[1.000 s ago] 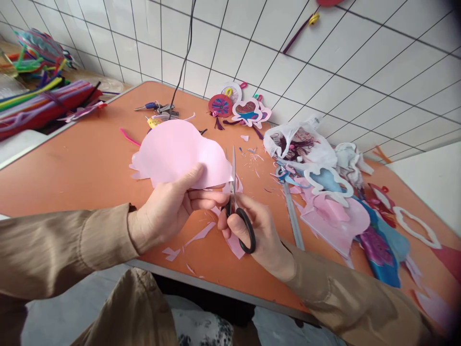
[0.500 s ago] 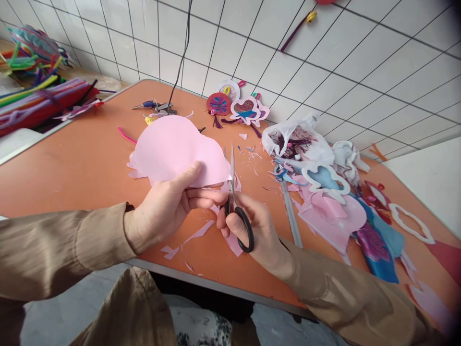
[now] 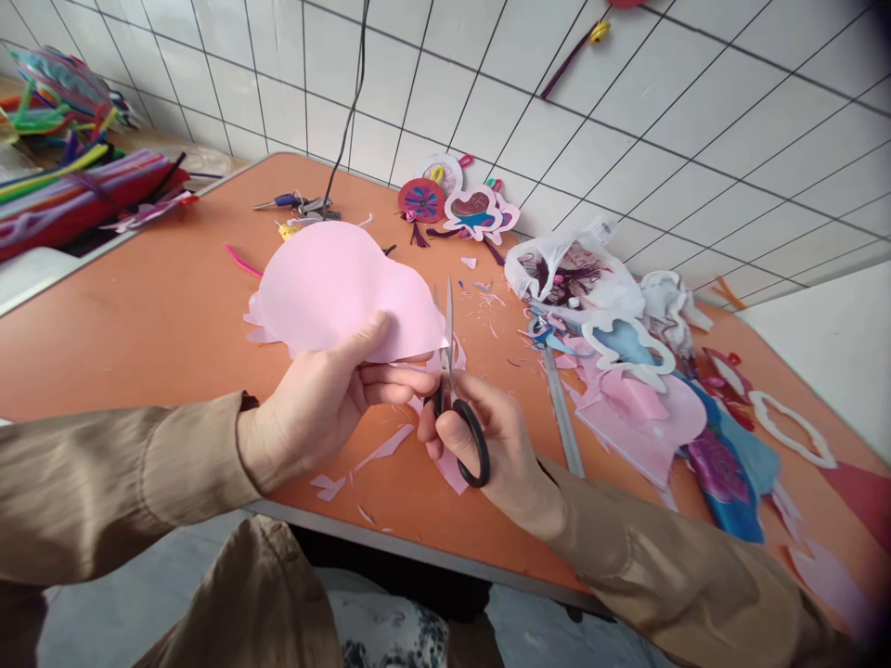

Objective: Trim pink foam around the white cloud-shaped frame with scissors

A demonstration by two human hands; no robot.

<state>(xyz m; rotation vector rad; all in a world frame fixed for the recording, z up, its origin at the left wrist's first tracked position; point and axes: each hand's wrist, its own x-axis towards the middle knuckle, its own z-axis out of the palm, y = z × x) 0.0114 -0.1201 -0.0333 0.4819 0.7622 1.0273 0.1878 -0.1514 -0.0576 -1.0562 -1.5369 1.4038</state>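
Observation:
A pink paper cutout [image 3: 334, 288] with a rounded, wavy outline is held above the table. My left hand [image 3: 313, 404] pinches its lower edge, thumb on top and fingers beneath. Black-handled scissors [image 3: 471, 443] sit in my right hand [image 3: 505, 445], with fingers through the loops. Their blades point away from me and stand slightly apart at the paper's right tip. Pink paper scraps [image 3: 386, 450] lie on the table under both hands.
The orange table [image 3: 139, 315] meets a tiled wall. Finished ornaments [image 3: 480, 211] and keys [image 3: 296, 199] lie at the back. To the right are a white plastic bag [image 3: 515, 269], a metal ruler [image 3: 562, 417] and cloud-shaped frames [image 3: 794, 427]. Pipe cleaners [image 3: 76, 199] lie far left.
Almost nothing differs. Both hands, the paper and the scissors keep their positions, and the view has shifted very slightly.

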